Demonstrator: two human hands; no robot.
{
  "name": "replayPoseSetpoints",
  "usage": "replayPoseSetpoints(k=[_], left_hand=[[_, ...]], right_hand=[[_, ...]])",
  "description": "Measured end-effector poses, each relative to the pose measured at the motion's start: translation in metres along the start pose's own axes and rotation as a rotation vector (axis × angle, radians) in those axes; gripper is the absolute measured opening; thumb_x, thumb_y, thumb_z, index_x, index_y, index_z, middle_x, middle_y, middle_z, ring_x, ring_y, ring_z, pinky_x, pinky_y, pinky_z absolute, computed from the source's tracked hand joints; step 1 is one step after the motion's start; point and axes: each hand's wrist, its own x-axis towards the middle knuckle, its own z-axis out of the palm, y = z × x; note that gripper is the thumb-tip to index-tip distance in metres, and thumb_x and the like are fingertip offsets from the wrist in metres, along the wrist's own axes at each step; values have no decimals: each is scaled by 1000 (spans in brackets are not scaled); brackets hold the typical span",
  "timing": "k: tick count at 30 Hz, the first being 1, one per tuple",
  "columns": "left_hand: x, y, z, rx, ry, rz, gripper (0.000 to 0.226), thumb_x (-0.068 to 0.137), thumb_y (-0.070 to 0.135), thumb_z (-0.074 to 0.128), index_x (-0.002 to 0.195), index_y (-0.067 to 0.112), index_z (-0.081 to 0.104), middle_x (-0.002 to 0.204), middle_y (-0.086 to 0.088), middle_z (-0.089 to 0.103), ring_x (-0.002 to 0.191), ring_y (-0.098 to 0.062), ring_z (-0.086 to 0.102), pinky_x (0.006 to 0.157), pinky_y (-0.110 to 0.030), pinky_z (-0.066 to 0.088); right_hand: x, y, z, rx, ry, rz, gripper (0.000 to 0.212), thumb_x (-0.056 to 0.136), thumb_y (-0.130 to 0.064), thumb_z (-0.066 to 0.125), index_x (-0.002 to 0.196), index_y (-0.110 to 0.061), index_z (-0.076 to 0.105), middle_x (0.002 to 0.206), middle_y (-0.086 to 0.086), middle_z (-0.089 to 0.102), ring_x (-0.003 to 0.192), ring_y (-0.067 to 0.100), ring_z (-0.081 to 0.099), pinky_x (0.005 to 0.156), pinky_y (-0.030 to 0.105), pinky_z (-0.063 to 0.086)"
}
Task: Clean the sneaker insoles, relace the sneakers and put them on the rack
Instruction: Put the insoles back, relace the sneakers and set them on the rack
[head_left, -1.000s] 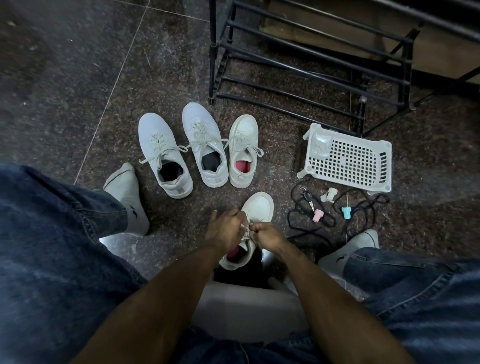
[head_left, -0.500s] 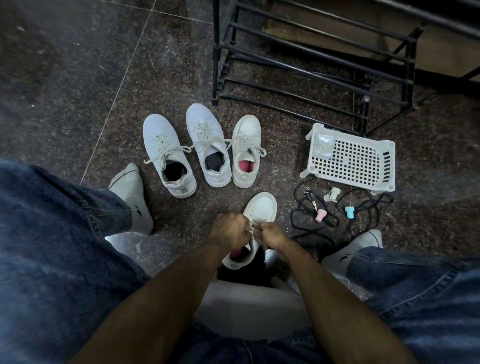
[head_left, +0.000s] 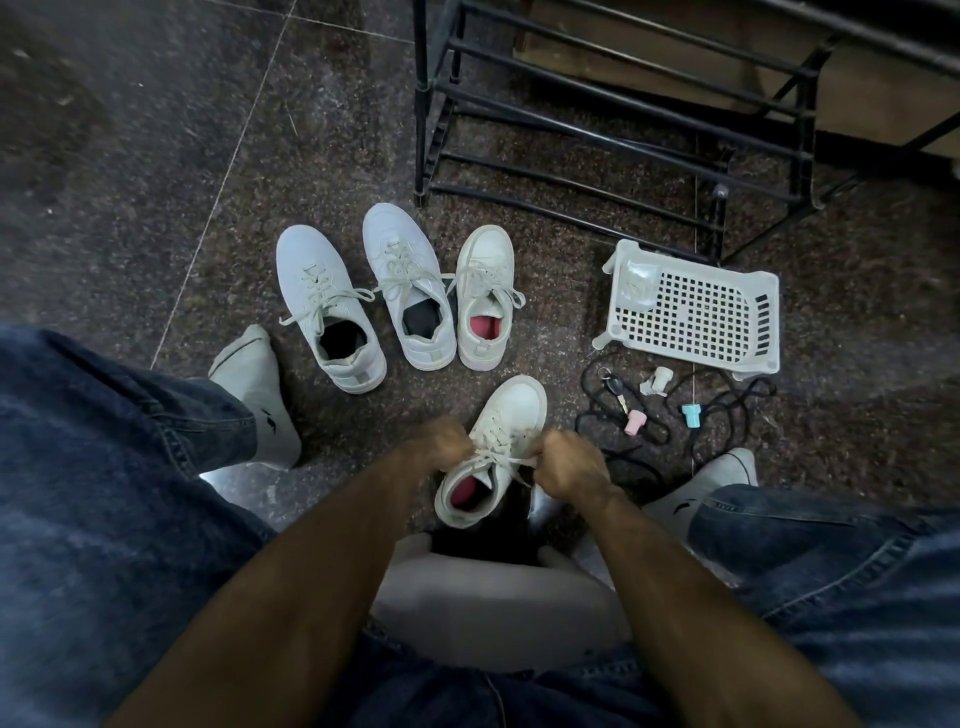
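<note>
hands (head_left: 511, 457) now apart, lace (head_left: 501, 456) pulled taut — sneaker (head_left: 498, 447) unmoved

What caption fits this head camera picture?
Both hands pull the laces tight on a white sneaker, three others waiting by the rack.

Left hand (head_left: 441, 441): blurred; fingertips curled out of sight, lace grip unclear.
Right hand (head_left: 569, 462): blurred; covers the 3 o'clock side of the near sneaker (head_left: 511, 415).
Rack (head_left: 597, 130): top cut off at 12 o'clock edge.
Small bits by the black cord (head_left: 623, 441): too small to identify.
Seat (head_left: 498, 608): mostly hidden by forearms.
Sneaker heel: partly in shadow.
</note>
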Motion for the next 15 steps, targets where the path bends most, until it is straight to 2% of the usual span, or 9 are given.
replayPoseSetpoints(k=[3,5,8,10,13,15], left_hand=[[1,-8,-3,12,76,-36,24,89,25,57,88,3,66,107,-18,69,92,-30,65,68,-27,42],[2,-9,-1,63,113,-58,28,85,33,59,88,7,67,107,-15,70,93,-28,66,69,-27,44],[1,-9,5,27,168,-39,36,89,39,61,94,5,72,104,-15,70,97,-29,66,79,-32,49],[3,-11,9,-45,180,-1,35,91,36,61,87,3,71,95,-16,70,92,-28,66,79,-35,50],[7,-14,11,-194,219,21,14,87,16,63,75,11,69,87,-15,70,87,-26,66,79,-36,52],[9,-14,8,-249,314,-2,15,83,12,60,73,14,71,90,-14,72,88,-29,68,79,-35,53]], right_hand=[[-3,-4,-1,-145,45,68,33,82,-16,58,114,-20,64,119,7,64,110,28,60,91,35,47],[-4,-5,1,-174,61,82,33,84,-17,59,117,-18,61,120,8,62,112,28,59,91,35,47],[-3,-5,-1,-164,74,98,32,83,-18,60,115,-19,63,119,8,64,110,29,60,90,35,48],[-2,-4,-3,-163,86,84,33,83,-18,59,115,-18,64,119,8,63,112,29,59,92,35,47],[-3,-12,-3,-180,147,-96,39,85,-24,58,123,-20,60,125,4,53,120,27,48,101,38,39],[-8,-28,2,-213,161,-275,36,87,-30,52,120,-18,60,123,4,53,117,26,47,99,37,36]])
